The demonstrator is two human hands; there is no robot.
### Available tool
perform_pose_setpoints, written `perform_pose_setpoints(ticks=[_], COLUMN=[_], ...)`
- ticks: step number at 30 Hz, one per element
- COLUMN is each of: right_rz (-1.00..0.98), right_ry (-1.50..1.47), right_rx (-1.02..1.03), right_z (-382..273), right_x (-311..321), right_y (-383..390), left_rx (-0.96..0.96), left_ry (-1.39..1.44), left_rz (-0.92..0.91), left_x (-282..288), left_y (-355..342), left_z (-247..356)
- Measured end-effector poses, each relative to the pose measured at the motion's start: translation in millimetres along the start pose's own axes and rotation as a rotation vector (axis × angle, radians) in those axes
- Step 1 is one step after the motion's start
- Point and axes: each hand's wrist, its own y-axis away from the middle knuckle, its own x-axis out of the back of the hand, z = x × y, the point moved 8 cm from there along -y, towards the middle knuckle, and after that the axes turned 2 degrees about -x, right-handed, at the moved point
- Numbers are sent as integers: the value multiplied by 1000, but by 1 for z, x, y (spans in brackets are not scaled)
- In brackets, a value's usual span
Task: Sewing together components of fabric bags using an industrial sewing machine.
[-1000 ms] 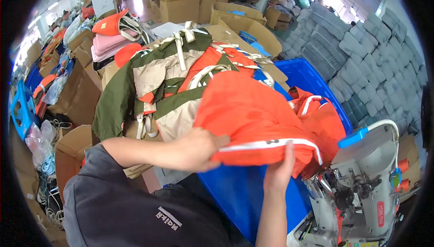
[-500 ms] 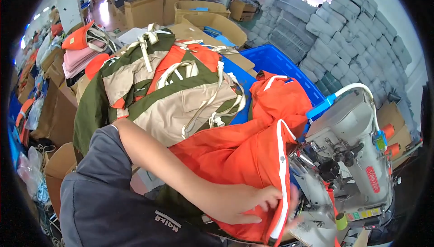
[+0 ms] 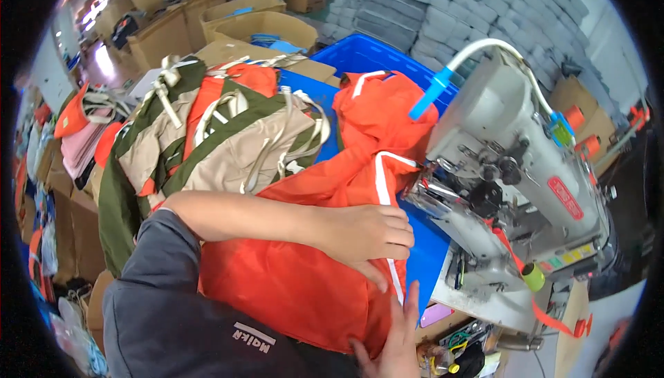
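A large orange fabric piece (image 3: 297, 302) with a white strip (image 3: 382, 184) along its edge lies in front of me, spread from my chest toward the sewing machine (image 3: 512, 163). My left hand (image 3: 377, 236) reaches across it; its fingers bend over the white-trimmed edge and its thumb points down along the strip. At the bottom of the view, my right hand (image 3: 394, 340) touches the lower corner of the fabric, fingers raised and apart from the thumb. The far end of the orange cloth is bunched beside the machine head.
A heap of beige, green and orange bags with white straps (image 3: 235, 136) covers the table at left. Behind stand a blue bin (image 3: 387, 49) and cardboard boxes (image 3: 266, 29). Below the machine is a shelf with scissors and a bottle (image 3: 439, 361). Grey bundles (image 3: 387, 4) are stacked at the back.
My left hand has moved up along the white-trimmed edge, and the orange fabric lies flatter and wider. My right hand, mostly hidden behind the cloth before, now shows at the bottom. The view has turned rightward.
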Motion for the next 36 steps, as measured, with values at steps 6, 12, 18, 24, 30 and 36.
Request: perform_pose_setpoints(ticks=[6, 12, 18, 24, 30, 36], right_rz=[26, -50, 96, 132, 304, 631], right_ry=[-14, -222, -685, -192, -235, -99], right_rx=[22, 13, -130, 182, 76, 182], right_z=[30, 49, 71, 56, 103, 41], right_x=[6, 3, -18, -51, -44, 48], right_y=[6, -11, -34, -46, -73, -91], left_rx=[46, 158, 246, 429, 446, 463], left_ry=[-204, -383, -479, -511, -538, -609], left_rz=[-94, 196, 176, 290, 175, 189], left_x=[9, 84, 76, 102, 85, 88], left_y=[13, 11, 5, 13, 18, 19], left_z=[-11, -30, -48, -77, -70, -56])
